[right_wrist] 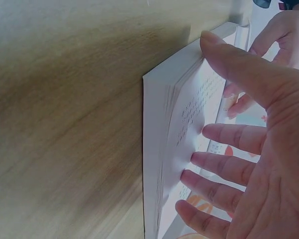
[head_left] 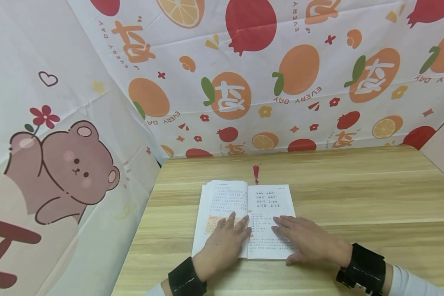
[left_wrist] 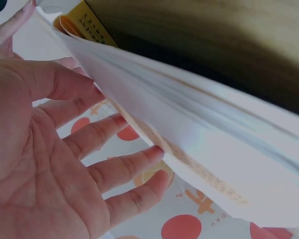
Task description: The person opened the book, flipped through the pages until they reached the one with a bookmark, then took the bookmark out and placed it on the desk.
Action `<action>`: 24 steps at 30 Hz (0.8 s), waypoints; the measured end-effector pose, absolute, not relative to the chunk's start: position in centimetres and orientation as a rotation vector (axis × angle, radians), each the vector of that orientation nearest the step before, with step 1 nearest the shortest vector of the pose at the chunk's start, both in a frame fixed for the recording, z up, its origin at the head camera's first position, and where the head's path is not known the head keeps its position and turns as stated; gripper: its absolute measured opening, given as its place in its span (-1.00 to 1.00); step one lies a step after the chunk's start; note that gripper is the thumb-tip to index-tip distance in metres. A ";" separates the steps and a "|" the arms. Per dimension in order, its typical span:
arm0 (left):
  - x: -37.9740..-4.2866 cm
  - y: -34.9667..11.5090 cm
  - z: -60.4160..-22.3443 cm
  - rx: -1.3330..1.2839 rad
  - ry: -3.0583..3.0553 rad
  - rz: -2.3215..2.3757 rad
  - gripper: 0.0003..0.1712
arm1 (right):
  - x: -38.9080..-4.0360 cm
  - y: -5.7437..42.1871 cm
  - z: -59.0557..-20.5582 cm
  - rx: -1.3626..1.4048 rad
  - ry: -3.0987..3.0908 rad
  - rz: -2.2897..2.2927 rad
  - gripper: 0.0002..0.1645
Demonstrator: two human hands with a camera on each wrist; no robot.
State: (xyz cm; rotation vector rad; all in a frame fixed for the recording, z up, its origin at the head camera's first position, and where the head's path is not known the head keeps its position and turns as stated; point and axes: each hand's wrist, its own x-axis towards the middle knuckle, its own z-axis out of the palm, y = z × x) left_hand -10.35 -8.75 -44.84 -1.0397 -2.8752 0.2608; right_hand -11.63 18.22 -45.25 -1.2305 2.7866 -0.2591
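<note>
An open book lies flat on the wooden table, with printed text on both pages and an orange box on the left one. My left hand rests on the lower part of the left page near the spine, fingers spread. In the left wrist view its fingertips touch the paper. My right hand lies over the right page's outer edge. In the right wrist view its fingers are extended onto the page, and the thumb is at the book's lower edge. A red tassel sticks out above the book's top.
The wood-grain table extends around the book. Behind it hangs a white cloth printed with fruit. To the left is another cloth with a bear print. Black bands wrap both wrists.
</note>
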 end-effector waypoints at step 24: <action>-10.2 -8.8 -45.7 -1.139 -2.834 0.292 -0.51 | -11.9 18.2 -44.6 -1.226 2.735 -0.262 -0.17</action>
